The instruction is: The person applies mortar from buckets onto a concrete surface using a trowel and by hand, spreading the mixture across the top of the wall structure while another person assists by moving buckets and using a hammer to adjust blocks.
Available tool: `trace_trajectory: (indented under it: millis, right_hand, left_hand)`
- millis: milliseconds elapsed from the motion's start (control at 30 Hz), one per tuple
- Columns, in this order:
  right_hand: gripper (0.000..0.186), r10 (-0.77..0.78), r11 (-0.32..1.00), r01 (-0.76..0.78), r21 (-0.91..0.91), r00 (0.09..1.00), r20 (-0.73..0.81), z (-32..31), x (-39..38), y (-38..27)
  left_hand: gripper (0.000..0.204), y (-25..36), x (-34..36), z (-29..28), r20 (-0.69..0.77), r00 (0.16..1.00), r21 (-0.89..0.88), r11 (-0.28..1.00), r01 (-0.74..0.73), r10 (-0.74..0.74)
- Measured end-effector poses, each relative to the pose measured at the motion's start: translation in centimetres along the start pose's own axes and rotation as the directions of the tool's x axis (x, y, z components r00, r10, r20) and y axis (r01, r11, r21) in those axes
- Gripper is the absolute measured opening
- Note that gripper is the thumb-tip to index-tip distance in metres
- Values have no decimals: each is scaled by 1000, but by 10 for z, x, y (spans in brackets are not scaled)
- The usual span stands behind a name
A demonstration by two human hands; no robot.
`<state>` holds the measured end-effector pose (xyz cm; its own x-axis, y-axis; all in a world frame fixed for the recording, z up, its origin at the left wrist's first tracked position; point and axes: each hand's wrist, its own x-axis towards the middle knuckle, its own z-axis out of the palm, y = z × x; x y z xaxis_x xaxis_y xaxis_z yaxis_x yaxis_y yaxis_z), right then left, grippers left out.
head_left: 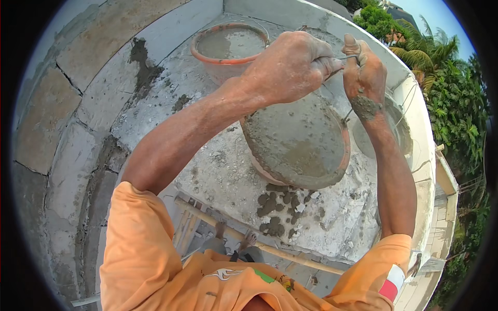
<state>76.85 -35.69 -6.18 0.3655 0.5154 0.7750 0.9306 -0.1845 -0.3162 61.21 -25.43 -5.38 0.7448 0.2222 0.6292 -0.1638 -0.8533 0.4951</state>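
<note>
Both my hands are raised above a bucket (260,165) full of wet grey mortar (306,145). Closed fingers of my left hand (298,65) grip one end of a thin wire handle (348,56). Its other part passes into my right hand (365,75), which is also closed, with the thumb pointing up. A wire end hooks onto the bucket's right rim near my right wrist, so the handle seems to belong to this bucket. My left hand hides the far rim. Wet mortar is smeared on my right wrist.
An orange-rimmed bucket (228,61) of mortar stands behind on the left, and another mortar-filled container (402,129) sits by the low wall (423,150) on the right. Mortar clumps (275,207) lie on the rough slab. A bamboo pole (270,248) crosses near my bare feet.
</note>
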Motion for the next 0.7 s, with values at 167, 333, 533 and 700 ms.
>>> trace_trajectory:
  millis: [167,333,533,700]
  right_hand:
    - [43,-85,996,79,33,959,271,55,15,-41]
    - [26,-72,995,52,84,964,255,92,16,-95]
    - [40,-451,852,305,425,839,303,69,20,-56]
    - [46,-280,909,-21,417,709,647,-14,16,7]
  left_hand:
    - [30,-29,-31,-60,-100,991,31,996,89,-85]
    - [29,-58,-64,-93,-232,906,78,922,380,-354]
    - [27,-108,-83,-101,-342,820,-81,884,461,-459]
    - [41,-125,-101,-109,-389,799,91,844,529,-459]
